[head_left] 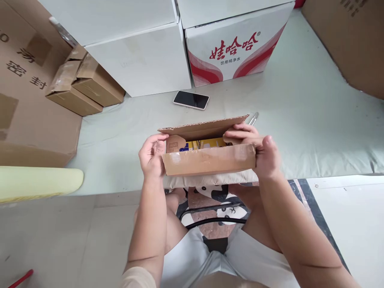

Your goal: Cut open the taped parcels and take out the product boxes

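Note:
Between my two hands is a small brown cardboard box (210, 160), its long flaps spread and yellow packs (210, 143) with a bit of blue showing inside. My left hand (153, 156) grips the box's left end, thumb and fingers at the side. At the other end, my right hand (264, 154) holds the right side, fingers over the short flap and the thumb sticking up. Just behind the right fingers lies a slim silvery tool (253, 119), partly hidden, its kind unclear. The box is near the front edge of the cloth-covered surface.
A phone (191, 100) lies on the pale green cloth (144, 112) beyond the box. Behind it stand white cartons (144, 60) and a red-and-white carton (237, 52). Small brown boxes (87, 86) and a large carton (36, 80) are at left, another large carton (354, 44) at right.

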Action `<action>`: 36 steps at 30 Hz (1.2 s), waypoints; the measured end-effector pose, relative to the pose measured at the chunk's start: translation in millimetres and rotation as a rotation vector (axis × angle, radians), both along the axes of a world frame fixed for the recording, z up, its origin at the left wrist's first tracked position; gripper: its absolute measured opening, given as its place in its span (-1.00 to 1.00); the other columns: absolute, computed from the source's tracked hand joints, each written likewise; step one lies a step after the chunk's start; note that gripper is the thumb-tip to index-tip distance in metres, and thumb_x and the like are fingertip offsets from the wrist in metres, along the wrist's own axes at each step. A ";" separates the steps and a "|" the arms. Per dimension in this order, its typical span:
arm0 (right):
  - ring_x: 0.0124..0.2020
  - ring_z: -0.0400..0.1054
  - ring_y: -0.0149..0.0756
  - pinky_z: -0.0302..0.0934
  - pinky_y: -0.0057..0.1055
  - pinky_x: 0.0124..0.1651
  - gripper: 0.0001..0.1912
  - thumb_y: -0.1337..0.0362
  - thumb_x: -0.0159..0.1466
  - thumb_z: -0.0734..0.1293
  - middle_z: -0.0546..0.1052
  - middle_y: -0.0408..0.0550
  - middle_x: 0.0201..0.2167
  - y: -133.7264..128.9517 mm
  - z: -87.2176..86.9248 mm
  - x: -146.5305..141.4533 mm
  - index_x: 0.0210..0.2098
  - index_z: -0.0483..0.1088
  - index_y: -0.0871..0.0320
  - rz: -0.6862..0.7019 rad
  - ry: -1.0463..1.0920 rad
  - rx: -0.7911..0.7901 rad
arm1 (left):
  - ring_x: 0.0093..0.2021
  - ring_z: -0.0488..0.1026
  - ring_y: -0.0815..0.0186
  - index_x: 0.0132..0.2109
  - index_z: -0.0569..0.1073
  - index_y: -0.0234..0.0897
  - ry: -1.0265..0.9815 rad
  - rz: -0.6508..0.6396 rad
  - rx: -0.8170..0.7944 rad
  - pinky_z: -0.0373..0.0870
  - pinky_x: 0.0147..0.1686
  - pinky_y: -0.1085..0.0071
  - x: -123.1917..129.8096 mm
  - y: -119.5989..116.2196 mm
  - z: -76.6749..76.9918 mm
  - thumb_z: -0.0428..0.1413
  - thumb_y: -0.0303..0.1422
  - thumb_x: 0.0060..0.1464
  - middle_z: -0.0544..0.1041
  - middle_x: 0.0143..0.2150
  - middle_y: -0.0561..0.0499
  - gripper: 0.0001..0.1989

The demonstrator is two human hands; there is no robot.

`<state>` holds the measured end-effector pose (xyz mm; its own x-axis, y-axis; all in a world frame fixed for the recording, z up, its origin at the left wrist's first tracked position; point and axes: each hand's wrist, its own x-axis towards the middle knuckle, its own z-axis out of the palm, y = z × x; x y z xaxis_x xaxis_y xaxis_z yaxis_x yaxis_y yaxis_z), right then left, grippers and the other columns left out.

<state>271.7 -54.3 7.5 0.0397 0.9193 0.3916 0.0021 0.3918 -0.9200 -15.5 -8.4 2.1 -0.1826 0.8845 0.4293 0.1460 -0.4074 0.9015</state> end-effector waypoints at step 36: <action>0.20 0.29 0.04 0.15 0.20 0.46 -0.42 -0.25 0.42 0.04 0.40 0.08 0.12 -9.0 5.5 -14.7 -0.45 0.27 0.04 0.000 -0.080 0.258 | -0.44 0.38 0.29 -0.52 0.49 -0.19 0.122 0.070 0.323 0.36 -0.39 0.25 -15.6 -15.5 71.5 0.33 -0.18 0.00 0.38 -0.45 0.03 -0.72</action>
<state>257.0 -63.3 12.9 -0.0012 0.7884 0.6152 0.0711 0.6137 -0.7864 -31.1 -23.9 73.7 -0.1681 0.6869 0.7070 0.2827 -0.6535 0.7022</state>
